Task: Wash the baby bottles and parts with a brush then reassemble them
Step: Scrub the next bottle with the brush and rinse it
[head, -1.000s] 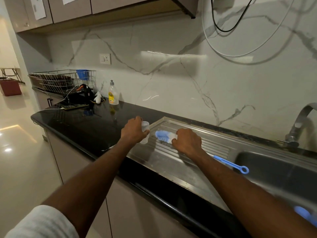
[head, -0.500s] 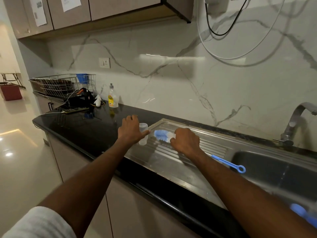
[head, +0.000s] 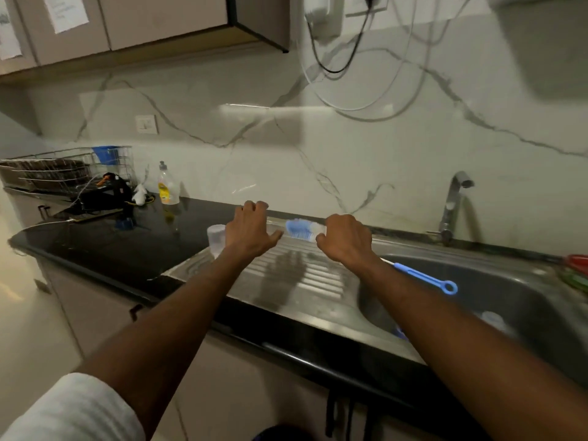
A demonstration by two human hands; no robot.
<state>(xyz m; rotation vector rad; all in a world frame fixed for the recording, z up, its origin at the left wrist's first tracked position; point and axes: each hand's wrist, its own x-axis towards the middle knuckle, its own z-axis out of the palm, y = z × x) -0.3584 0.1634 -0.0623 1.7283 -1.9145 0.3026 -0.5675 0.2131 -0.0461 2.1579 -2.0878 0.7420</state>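
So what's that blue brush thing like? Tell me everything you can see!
The bottle brush is long and thin. One end has fluffy blue and white bristles; the other end is a blue plastic-looking handle with a ring at its tip, sticking out over the sink. It lies slanted above the ribbed metal draining board. The right hand grips its middle, hiding that part.

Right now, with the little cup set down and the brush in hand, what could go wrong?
The small clear cup stands at the drainboard's left edge beside the left hand; a nudge could tip it onto the black counter. The brush's long handle juts over the sink basin and may snag there.
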